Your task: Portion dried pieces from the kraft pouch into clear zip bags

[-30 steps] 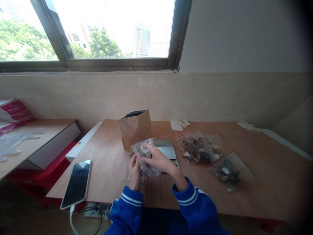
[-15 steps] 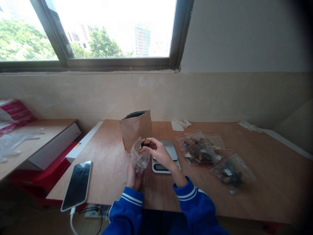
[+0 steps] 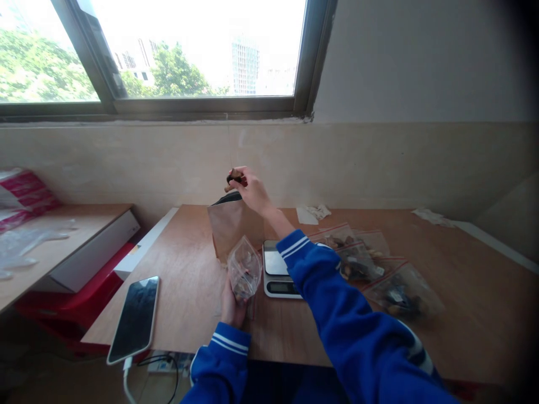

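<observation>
My left hand [image 3: 233,306] is closed around the lower part of a clear plastic bag [image 3: 245,264], which stands with its mouth open toward me. A few dark bits show faintly inside it. My right hand [image 3: 252,191] pinches several dark brown dried pieces [image 3: 233,178], perhaps dried mushroom, just above the open top of a brown kraft paper bag [image 3: 231,230]. That paper bag stands upright with a dark lining. Right of the plastic bag lies a white kitchen scale [image 3: 275,262], partly covered by my right sleeve.
Several zip bags of dried pieces [image 3: 400,297] lie at the right of the wooden table [image 3: 181,303]. A phone [image 3: 133,317] with a charging cable rests by the left edge. Crumpled tissue [image 3: 318,213] lies by the wall. A red stool [image 3: 76,303] stands at left.
My right hand has moved up and away from me, from the plastic bag's mouth to above the paper bag, carrying the dried pieces. My left hand has stayed nearly in place.
</observation>
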`<state>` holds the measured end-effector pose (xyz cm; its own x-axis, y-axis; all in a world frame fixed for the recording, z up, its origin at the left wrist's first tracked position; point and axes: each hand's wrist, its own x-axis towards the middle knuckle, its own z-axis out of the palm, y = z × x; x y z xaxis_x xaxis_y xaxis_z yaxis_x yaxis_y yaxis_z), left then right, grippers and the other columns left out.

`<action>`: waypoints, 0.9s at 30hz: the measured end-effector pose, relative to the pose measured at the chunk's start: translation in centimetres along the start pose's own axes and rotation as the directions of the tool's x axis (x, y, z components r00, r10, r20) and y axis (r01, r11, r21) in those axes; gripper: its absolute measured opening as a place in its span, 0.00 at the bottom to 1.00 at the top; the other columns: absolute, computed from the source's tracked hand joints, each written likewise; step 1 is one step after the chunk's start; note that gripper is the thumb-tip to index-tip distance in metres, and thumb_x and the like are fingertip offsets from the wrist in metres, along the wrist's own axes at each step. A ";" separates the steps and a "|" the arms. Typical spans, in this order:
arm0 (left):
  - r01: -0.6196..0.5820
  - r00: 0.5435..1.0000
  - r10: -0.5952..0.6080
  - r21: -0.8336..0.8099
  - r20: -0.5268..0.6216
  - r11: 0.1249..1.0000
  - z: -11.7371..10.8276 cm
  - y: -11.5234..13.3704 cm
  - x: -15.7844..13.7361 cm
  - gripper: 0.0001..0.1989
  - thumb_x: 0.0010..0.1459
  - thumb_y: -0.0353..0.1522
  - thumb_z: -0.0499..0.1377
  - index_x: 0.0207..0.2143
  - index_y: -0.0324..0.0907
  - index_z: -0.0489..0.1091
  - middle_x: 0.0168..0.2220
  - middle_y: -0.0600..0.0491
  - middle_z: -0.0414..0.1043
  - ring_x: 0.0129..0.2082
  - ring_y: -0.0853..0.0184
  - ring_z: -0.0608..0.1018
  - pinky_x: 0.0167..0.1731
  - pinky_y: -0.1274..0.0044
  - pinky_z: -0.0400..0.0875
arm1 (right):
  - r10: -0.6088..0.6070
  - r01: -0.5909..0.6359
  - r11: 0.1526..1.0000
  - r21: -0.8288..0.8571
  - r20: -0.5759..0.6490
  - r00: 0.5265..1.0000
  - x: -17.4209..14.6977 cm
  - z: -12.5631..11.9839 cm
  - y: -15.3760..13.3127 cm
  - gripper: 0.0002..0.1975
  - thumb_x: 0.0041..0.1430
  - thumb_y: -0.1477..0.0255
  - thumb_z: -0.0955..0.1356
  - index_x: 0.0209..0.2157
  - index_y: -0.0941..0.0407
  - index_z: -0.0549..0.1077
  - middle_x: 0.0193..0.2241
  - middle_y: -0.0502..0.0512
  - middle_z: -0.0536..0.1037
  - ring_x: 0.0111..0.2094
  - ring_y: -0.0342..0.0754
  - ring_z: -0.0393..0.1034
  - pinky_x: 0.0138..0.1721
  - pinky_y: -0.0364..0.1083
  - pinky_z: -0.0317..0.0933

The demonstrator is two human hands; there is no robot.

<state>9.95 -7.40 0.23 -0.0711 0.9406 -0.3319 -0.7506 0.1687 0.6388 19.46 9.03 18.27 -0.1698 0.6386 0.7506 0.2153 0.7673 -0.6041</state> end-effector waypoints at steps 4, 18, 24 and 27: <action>0.000 1.000 0.000 0.005 -0.003 1.000 0.0 -0.1 0.0 0.16 0.58 0.36 0.57 0.46 0.38 0.73 0.36 0.46 0.76 0.25 0.69 0.75 0.18 0.81 0.67 | -0.038 0.050 0.995 -0.083 0.141 0.989 -1.0 1.6 1.2 0.06 0.62 0.74 0.61 0.41 0.56 0.64 0.42 0.58 0.70 0.45 0.48 0.66 0.50 0.47 0.60; 0.012 1.000 -0.012 -0.003 -0.028 1.000 -0.2 -0.3 0.2 0.17 0.58 0.38 0.56 0.46 0.38 0.73 0.38 0.47 0.77 0.35 0.63 0.80 0.29 0.77 0.75 | -0.033 0.053 0.995 -0.084 0.218 0.975 -2.3 1.5 0.8 0.07 0.63 0.75 0.57 0.42 0.56 0.61 0.39 0.57 0.70 0.41 0.46 0.67 0.44 0.44 0.60; 0.002 1.000 -0.002 0.002 0.002 1.000 -0.2 -0.3 0.1 0.16 0.59 0.37 0.56 0.44 0.37 0.73 0.34 0.47 0.76 0.26 0.68 0.78 0.16 0.83 0.67 | 0.041 0.039 0.974 -0.225 0.341 0.939 -2.2 0.1 -0.2 0.09 0.62 0.75 0.58 0.43 0.56 0.62 0.37 0.54 0.72 0.36 0.46 0.67 0.40 0.43 0.59; -0.001 1.000 0.001 -0.012 0.008 1.000 -0.4 -0.4 0.3 0.15 0.59 0.37 0.55 0.43 0.37 0.73 0.34 0.46 0.76 0.27 0.68 0.78 0.17 0.83 0.67 | 0.026 0.087 0.960 -0.267 0.396 0.918 -2.1 -0.6 -1.0 0.10 0.61 0.76 0.58 0.44 0.56 0.63 0.36 0.53 0.72 0.34 0.45 0.67 0.37 0.42 0.59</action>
<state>9.99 -7.32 -0.40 -0.0665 0.9430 -0.3261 -0.7583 0.1646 0.6308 20.15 6.89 17.48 -0.5305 0.6299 0.5672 0.4484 0.7764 -0.4428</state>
